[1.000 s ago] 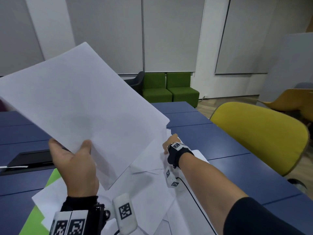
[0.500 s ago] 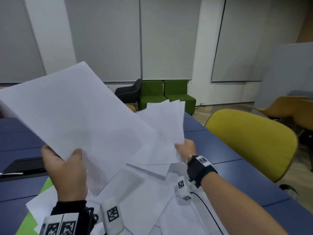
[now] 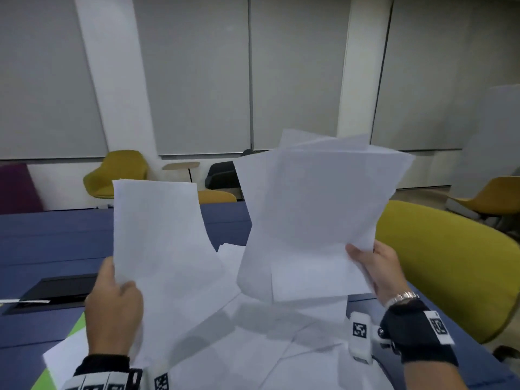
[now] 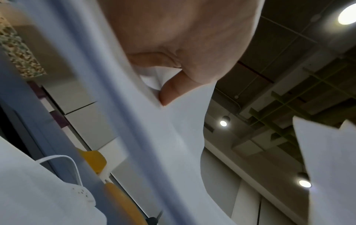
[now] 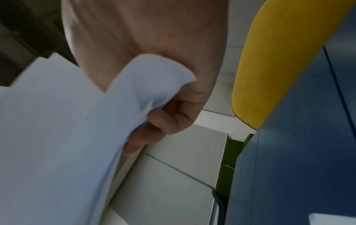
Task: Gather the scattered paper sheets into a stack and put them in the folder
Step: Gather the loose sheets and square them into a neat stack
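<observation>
Head view is showing you midway through the gathering step: you are holding paper in both hands above the blue surface [image 3: 50, 243], and nothing is going into the folder yet. Your left hand [image 3: 114, 311] is gripping the lower left edge of an upright bundle of sheets [image 3: 163, 249], thumb on the near face; in the left wrist view, curled fingers [image 4: 173, 89] are pressing the far side. Your right hand [image 3: 377, 271] is pinching a looser fan of sheets [image 3: 318, 215] at its lower right corner, the tops splaying out of line. The right wrist view is confirming that pinch, with the paper crumpling slightly between your thumb and your bent fingers [image 5: 163, 121].

More loose sheets [image 3: 253, 342] are lying overlapped on the surface beneath your hands. A sliver of bright green, which I am taking to be the folder [image 3: 76, 327], is peeking out from under them at the lower left, mostly covered.

I am judging the next move as joining the two handfuls into one, then tapping the edges square. That is calling for you to bring the fan against the left bundle without letting the splayed sheets slip. The sheets below are waiting to be collected, and the folder is needing to be uncovered.
</observation>
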A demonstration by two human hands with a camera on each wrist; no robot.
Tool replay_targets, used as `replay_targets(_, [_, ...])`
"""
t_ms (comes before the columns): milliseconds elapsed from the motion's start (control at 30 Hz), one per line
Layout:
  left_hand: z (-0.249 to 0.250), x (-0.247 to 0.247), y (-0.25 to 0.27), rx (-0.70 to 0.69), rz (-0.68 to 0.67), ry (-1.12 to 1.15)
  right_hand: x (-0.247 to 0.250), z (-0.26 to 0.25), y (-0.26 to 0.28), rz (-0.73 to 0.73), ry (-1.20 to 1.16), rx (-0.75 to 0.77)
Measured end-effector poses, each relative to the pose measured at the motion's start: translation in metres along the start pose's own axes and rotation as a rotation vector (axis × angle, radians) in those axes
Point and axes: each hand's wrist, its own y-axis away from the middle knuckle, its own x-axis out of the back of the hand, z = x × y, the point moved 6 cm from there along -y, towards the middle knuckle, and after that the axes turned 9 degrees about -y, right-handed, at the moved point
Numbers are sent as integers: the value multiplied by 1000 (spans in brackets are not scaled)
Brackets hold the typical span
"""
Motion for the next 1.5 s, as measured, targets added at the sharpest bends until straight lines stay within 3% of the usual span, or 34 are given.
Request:
replay_targets(100, [1, -16, 3, -19, -73, 16, 4, 3, -1, -59, 16, -45])
replay_targets(200, [12, -45, 13, 31, -218, 289, -17, 12, 4, -135, 98, -89])
replay_targets(367, [31, -80, 27, 116, -357, 623, -50, 33, 7, -75, 229, -88])
replay_targets(467, [26, -89, 33, 138, -452, 620, -62, 48, 12, -106, 285, -140])
replay_targets(567, [37, -90, 39, 21, -524, 435, -78, 47, 22, -192, 335, -154])
replay_targets(700, [35, -88, 42, 51, -523, 413, -87, 42, 29, -275, 316, -186])
replay_targets(833, [43, -90, 44, 8, -590, 419, -91, 27, 31, -316, 145, -221])
replay_targets(1067, [56, -95, 54, -120, -442, 324, -104, 9, 41, -204, 179, 117])
replay_targets(1500, [37, -90, 42, -11, -377, 390, -98, 32, 41, -131, 139, -72])
